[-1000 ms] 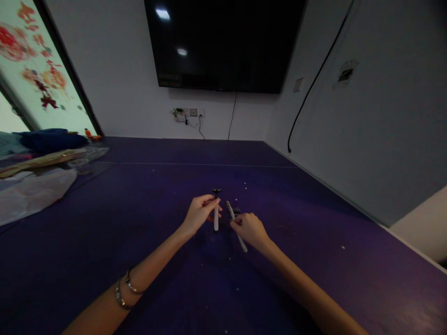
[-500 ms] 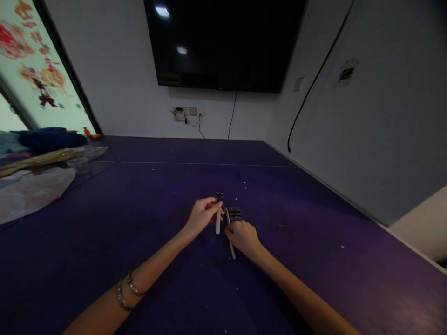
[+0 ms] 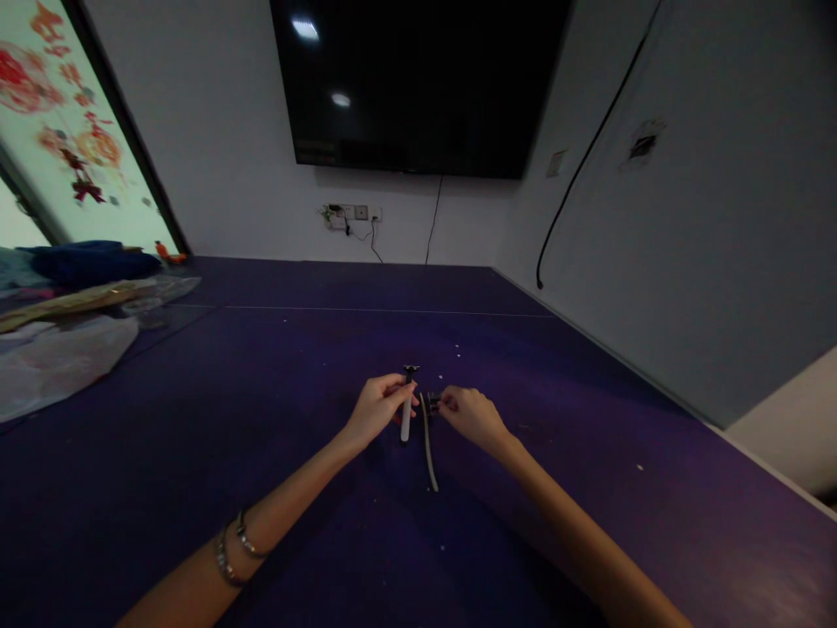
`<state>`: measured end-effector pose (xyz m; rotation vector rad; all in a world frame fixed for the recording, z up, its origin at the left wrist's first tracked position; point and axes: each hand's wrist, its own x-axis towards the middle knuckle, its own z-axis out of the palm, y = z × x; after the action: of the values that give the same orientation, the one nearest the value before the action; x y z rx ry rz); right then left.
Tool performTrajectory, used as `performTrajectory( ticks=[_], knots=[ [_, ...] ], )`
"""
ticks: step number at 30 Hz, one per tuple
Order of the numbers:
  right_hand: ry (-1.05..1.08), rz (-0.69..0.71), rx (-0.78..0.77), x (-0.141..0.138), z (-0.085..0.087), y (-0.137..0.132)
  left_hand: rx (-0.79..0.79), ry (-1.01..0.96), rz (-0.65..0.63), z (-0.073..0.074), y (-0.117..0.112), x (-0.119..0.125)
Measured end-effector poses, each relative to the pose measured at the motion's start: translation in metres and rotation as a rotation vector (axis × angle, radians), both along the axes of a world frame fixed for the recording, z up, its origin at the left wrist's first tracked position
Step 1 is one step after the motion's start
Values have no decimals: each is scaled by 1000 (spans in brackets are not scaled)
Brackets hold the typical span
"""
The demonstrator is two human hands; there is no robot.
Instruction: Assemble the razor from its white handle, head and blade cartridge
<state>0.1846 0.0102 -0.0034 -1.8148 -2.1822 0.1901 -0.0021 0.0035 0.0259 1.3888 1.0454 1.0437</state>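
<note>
My left hand [image 3: 377,408] is closed around a razor handle [image 3: 406,423]. The handle is white with a dark neck and a small black connector at its top, and I hold it upright. My right hand [image 3: 476,419] is closed, with thumb and finger pinching at the right side of a small dark case [image 3: 432,399] that looks like a razor cartridge holder. Those fingers cover part of the case, so its contents are hard to make out. Between my hands a thin, pale, slightly curved strip [image 3: 428,449] lies on the purple surface [image 3: 294,488].
Plastic bags [image 3: 71,362] and folded dark blue cloth [image 3: 91,262] lie at the far left. A large television [image 3: 418,87] hangs on the wall ahead, above wall sockets [image 3: 357,212]. A black cable [image 3: 581,161] runs down the right wall. Small white specks dot the surface.
My right hand has let go of the pale strip and moved up and right to the dark case. The left hand holds the razor handle nearly as before.
</note>
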Motion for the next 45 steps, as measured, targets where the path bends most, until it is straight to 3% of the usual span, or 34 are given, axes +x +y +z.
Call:
performTrajectory(
  ticks=[4, 11, 19, 35, 40, 45],
  knots=[
    [50, 111, 11, 21, 0, 22, 15, -19, -8, -3, 3, -1],
    [77, 216, 3, 28, -21, 39, 12, -4, -36, -12, 9, -1],
    [37, 213, -2, 24, -30, 41, 17, 18, -60, -16, 10, 0],
    [68, 214, 46, 20, -25, 37, -1, 27, -43, -17, 9, 2],
    [304, 223, 58, 21, -21, 41, 19, 21, -13, -19, 10, 1],
    [761, 132, -116, 17, -11, 40, 38, 18, -3, -22, 10, 0]
  ],
)
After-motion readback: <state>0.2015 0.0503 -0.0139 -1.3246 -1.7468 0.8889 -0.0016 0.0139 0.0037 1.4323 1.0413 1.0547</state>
